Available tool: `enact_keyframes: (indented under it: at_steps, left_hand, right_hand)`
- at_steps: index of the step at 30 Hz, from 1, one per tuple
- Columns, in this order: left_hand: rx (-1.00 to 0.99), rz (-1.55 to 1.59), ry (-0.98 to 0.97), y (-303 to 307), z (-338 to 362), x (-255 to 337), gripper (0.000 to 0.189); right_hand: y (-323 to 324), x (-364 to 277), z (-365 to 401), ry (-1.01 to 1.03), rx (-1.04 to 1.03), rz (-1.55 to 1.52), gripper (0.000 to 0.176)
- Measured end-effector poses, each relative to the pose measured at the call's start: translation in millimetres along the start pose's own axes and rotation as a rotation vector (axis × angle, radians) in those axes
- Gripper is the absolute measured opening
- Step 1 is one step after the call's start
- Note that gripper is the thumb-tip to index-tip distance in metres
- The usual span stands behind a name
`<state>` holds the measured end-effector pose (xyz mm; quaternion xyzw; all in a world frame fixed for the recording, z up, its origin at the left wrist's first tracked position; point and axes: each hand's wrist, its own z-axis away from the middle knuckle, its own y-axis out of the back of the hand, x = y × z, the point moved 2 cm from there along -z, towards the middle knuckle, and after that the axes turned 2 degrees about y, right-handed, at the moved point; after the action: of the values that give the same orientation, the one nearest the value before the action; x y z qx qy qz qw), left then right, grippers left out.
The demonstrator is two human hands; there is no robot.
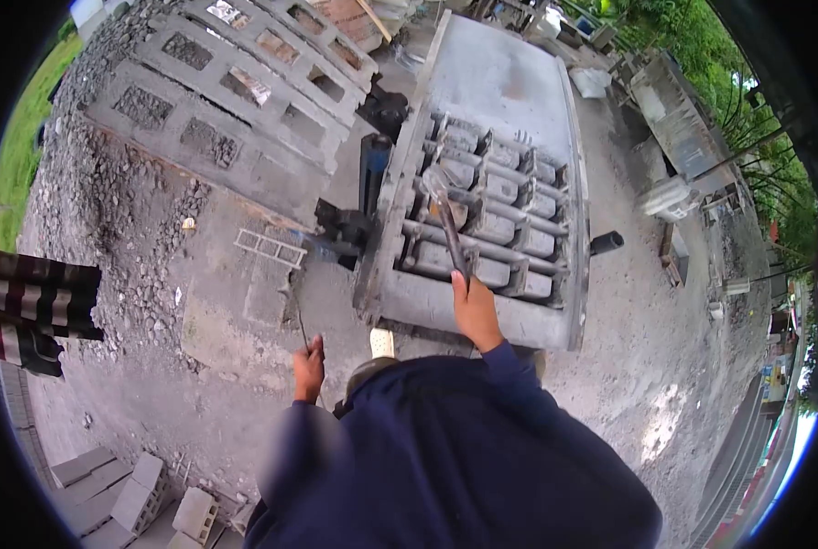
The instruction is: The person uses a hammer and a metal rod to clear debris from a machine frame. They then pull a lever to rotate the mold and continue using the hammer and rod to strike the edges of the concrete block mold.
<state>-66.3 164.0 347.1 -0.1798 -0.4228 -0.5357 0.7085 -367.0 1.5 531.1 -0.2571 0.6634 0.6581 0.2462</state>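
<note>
My right hand (477, 311) is closed around the handle of a hammer-like tool (448, 229), whose head lies over the upper left part of a metal block mould (496, 206). The mould has rows of grey cores with bars between them and sits in a grey metal frame (509, 316). Lower left of the frame, my left hand (309, 369) is closed on a thin dark rod or wire (300, 316), which runs up toward a small ladder-shaped piece (270, 248) on the ground. The rod's lower end is hard to make out.
Large slabs with rectangular holes (235, 82) lie at the upper left beside gravel (125, 247). Concrete blocks (139, 494) are stacked at the lower left. A dark round bar end (606, 242) juts from the frame's right side. A metal trough (674, 110) stands at the upper right.
</note>
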Motion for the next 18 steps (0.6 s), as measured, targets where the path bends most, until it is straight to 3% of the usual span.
enact_keyframes:
  at_steps: [1,2,7,9,12,13,14,16,17,18]
  left_hand:
    - [-0.028,0.008,0.058,3.7,5.2,-3.0,0.053]
    - [-0.048,0.045,0.084,-6.9,-6.5,9.4,0.051]
    - [-0.046,0.133,0.094,-18.3,6.1,44.4,0.049]
    - [-0.025,0.125,0.091,-17.6,4.1,38.4,0.050]
    - [-0.032,0.116,0.101,-16.3,0.1,27.0,0.052]
    - [-0.031,0.103,0.094,-15.9,-0.9,20.7,0.052]
    - [-0.030,0.087,0.085,-14.6,-2.6,14.6,0.051]
    - [-0.019,0.065,0.091,-11.7,-3.9,1.8,0.051]
    - [-0.005,0.048,0.088,-12.5,-3.0,-3.5,0.051]
    - [-0.010,0.049,0.094,-12.1,-2.0,-3.8,0.051]
  right_hand:
    - [9.3,-19.8,11.0,-0.083,-0.095,-0.002,0.051]
    - [23.1,-35.9,6.4,-0.399,-0.287,-0.312,0.052]
    - [92.5,-102.4,-20.4,-0.143,-0.027,-0.466,0.053]
    - [133.2,-127.8,-32.9,0.088,0.246,-0.400,0.050]
    - [180.5,-175.0,-53.7,0.449,0.521,-0.693,0.045]
    - [186.0,-180.9,-63.5,0.589,0.562,-0.837,0.043]
    - [179.9,-180.8,-77.7,0.584,0.558,-0.836,0.043]
    - [154.4,-171.8,-93.0,0.878,0.705,-1.016,0.042]
    - [123.1,-149.6,-87.8,0.801,0.725,-0.876,0.040]
    - [83.4,-88.5,-75.9,0.503,0.446,-0.940,0.037]
